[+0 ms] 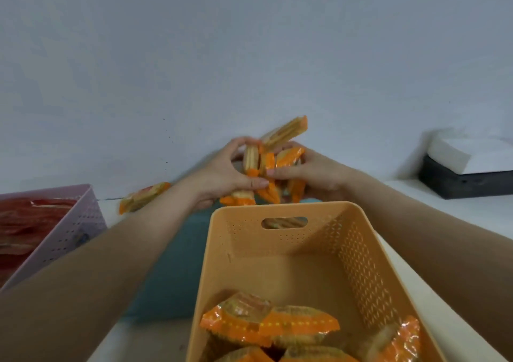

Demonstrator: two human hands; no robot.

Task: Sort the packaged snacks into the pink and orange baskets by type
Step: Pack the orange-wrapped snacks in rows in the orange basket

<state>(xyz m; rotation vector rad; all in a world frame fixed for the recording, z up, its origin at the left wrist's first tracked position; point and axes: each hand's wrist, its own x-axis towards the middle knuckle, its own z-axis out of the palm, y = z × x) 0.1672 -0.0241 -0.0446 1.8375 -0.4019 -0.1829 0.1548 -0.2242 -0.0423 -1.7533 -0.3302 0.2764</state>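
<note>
The orange basket is standing near on the bench, with orange-wrapped snacks inside. The pink basket at the left is holding red packets. Beyond the orange basket, the left hand and right hand are both curling around a bundle of orange packs. One single pack is lying at the left.
</note>
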